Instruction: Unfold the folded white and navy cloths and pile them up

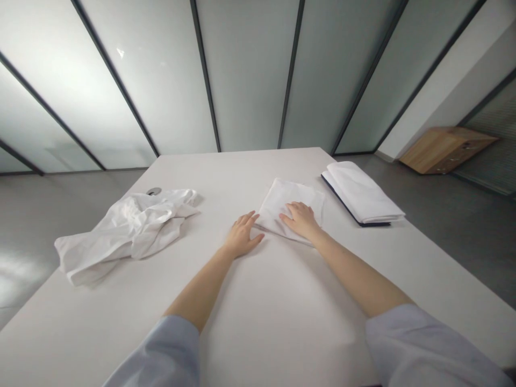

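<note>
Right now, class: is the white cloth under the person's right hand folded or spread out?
Folded: the white cloth lies as a flat, squared pile with straight edges beneath the right hand.

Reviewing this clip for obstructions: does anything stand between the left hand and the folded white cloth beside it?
Nothing visible does. The left hand lies right at the edge of the folded white cloth, with no object between them. The right hand rests on the cloth. The crumpled white cloth lies off to the left.
</note>
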The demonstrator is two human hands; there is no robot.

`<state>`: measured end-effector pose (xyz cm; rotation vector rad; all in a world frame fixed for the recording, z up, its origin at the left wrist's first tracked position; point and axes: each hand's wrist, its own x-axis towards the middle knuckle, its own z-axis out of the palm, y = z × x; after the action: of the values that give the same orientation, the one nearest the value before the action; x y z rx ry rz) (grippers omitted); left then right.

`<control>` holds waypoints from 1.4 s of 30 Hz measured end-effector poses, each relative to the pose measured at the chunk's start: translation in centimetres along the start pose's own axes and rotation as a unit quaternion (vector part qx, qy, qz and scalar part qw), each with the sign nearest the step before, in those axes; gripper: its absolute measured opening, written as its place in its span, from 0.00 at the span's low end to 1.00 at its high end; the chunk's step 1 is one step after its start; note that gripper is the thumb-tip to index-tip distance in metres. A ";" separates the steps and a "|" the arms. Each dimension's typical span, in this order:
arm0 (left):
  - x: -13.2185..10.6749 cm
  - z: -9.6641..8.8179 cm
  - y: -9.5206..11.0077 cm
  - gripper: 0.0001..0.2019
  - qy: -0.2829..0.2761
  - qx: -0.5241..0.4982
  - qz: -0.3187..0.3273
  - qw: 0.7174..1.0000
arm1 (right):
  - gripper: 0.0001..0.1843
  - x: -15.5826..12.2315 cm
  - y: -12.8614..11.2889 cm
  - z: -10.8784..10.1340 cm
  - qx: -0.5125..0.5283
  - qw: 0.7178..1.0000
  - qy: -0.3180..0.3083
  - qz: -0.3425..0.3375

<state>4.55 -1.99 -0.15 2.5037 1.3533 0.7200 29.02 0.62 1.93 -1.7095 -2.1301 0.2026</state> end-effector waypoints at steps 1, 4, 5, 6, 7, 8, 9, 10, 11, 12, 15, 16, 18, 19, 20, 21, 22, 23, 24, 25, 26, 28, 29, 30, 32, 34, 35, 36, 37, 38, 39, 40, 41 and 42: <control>0.1 0.1 0.5 0.31 -0.028 0.011 0.020 0.999 | 0.20 0.0 0.3 0.4 -0.025 0.999 -0.004 0.042; 0.3 0.5 1.3 0.30 -0.083 0.044 0.045 0.995 | 0.27 -0.2 0.1 1.9 -0.058 0.996 -0.025 0.070; 0.4 0.5 1.4 0.30 -0.086 0.054 0.044 0.994 | 0.29 -0.4 -0.3 2.5 -0.055 0.997 -0.026 0.054; 0.4 0.5 1.3 0.30 -0.084 0.062 0.042 0.994 | 0.30 -0.6 -0.9 3.1 -0.044 0.998 -0.023 0.036; 0.4 0.5 1.3 0.31 -0.080 0.070 0.040 0.994 | 0.29 -0.7 -1.5 3.6 -0.026 0.999 -0.019 0.019; 0.4 0.4 1.2 0.32 -0.077 0.076 0.039 0.993 | 0.27 -0.8 -2.1 3.9 0.000 1.000 -0.015 0.005; 0.3 0.2 1.2 0.33 -0.078 0.082 0.037 0.993 | 0.25 -0.9 -2.6 4.2 0.035 0.999 -0.009 -0.006; 0.2 0.1 1.1 0.34 -0.081 0.087 0.034 0.992 | 0.24 -0.9 -2.9 4.3 0.076 0.997 0.000 -0.013; 0.2 -0.1 1.1 0.33 -0.088 0.090 0.030 0.992 | 0.23 -0.9 -3.0 4.2 0.118 0.993 0.016 -0.015; 0.1 -0.2 1.1 0.31 -0.096 0.089 0.024 0.991 | 0.22 -0.9 -2.9 3.9 0.156 0.987 0.044 -0.012; 0.1 -0.2 0.8 0.23 -0.099 0.044 0.007 0.994 | 0.21 -0.6 -1.1 2.6 0.216 0.959 0.178 0.032; 0.1 0.0 0.5 0.21 -0.087 0.006 -0.009 0.996 | 0.20 -0.4 -0.2 2.2 0.219 0.949 0.221 0.054; 0.4 0.3 -0.4 0.18 -0.030 -0.109 -0.092 0.989 | 0.17 -0.2 1.6 1.6 0.217 0.931 0.278 0.095; 0.6 0.5 -1.1 0.19 0.014 -0.174 -0.155 0.972 | 0.16 -0.1 2.3 1.5 0.214 0.926 0.292 0.110; 0.8 0.6 -1.8 0.22 0.059 -0.228 -0.217 0.947 | 0.15 0.0 2.9 1.5 0.208 0.925 0.295 0.117; 1.1 0.6 -2.7 0.25 0.101 -0.270 -0.271 0.918 | 0.14 0.1 3.3 1.6 0.201 0.930 0.287 0.114; 1.2 0.5 -3.5 0.27 0.143 -0.299 -0.314 0.890 | 0.14 0.2 3.5 1.8 0.192 0.938 0.270 0.100; 1.4 0.3 -4.3 0.28 0.186 -0.315 -0.341 0.866 | 0.13 0.3 3.5 2.0 0.179 0.951 0.242 0.075; 1.4 0.0 -5.1 0.27 0.230 -0.316 -0.356 0.849 | 0.13 0.4 3.4 2.2 0.162 0.964 0.205 0.044; 1.4 -0.3 -5.8 0.26 0.272 -0.304 -0.362 0.838 | 0.13 0.4 3.1 2.4 0.140 0.977 0.160 0.010; 1.2 -0.7 -6.3 0.27 0.312 -0.283 -0.366 0.830 | 0.14 0.4 2.8 2.6 0.113 0.987 0.109 -0.020; 0.8 -1.3 -6.9 0.36 0.350 -0.203 -0.362 0.840 | 0.19 0.2 1.9 2.8 0.051 0.997 0.008 -0.052; 0.5 -1.5 -6.9 0.41 0.345 -0.157 -0.361 0.852 | 0.22 0.1 1.4 2.7 0.016 0.998 -0.031 -0.048; 0.3 -1.7 -6.7 0.44 0.330 -0.113 -0.362 0.864 | 0.24 0.0 0.9 2.6 -0.018 0.998 -0.058 -0.031; 0.0 -1.8 -5.9 0.44 0.280 -0.032 -0.360 0.889 | 0.25 -0.2 0.0 2.0 -0.076 0.994 -0.079 0.018; 0.0 -1.6 -4.9 0.39 0.213 0.033 -0.345 0.913 | 0.23 -0.3 -0.5 1.2 -0.114 0.988 -0.079 0.061; 0.0 -1.5 -4.4 0.37 0.175 0.059 -0.337 0.923 | 0.21 -0.3 -0.5 0.8 -0.125 0.986 -0.079 0.081; 0.0 -1.3 -4.0 0.35 0.137 0.081 -0.330 0.931 | 0.20 -0.2 -0.4 0.4 -0.133 0.983 -0.077 0.101; 0.0 -1.2 -3.7 0.34 0.101 0.100 -0.323 0.936 | 0.20 -0.2 -0.1 0.0 -0.137 0.980 -0.070 0.125; 0.0 -1.2 -3.4 0.33 0.068 0.116 -0.313 0.940 | 0.20 -0.1 0.4 -0.4 -0.136 0.978 -0.058 0.150; 0.0 -1.1 -3.3 0.31 0.039 0.130 -0.299 0.944 | 0.20 -0.1 0.9 -0.6 -0.130 0.976 -0.040 0.173; 0.0 -1.1 -3.2 0.30 0.016 0.141 -0.283 0.949 | 0.21 0.0 1.6 -0.8 -0.123 0.974 -0.016 0.189; 0.0 -1.1 -3.2 0.29 -0.002 0.148 -0.266 0.952 | 0.21 0.0 2.3 -0.8 -0.115 0.973 0.008 0.201; 0.0 -1.2 -3.2 0.29 -0.013 0.152 -0.253 0.955 | 0.22 0.0 3.0 -0.8 -0.108 0.971 0.028 0.211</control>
<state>1.63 -0.29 -0.38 2.1895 2.1124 0.3887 32.04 1.23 1.63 -2.2549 -1.7776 0.0376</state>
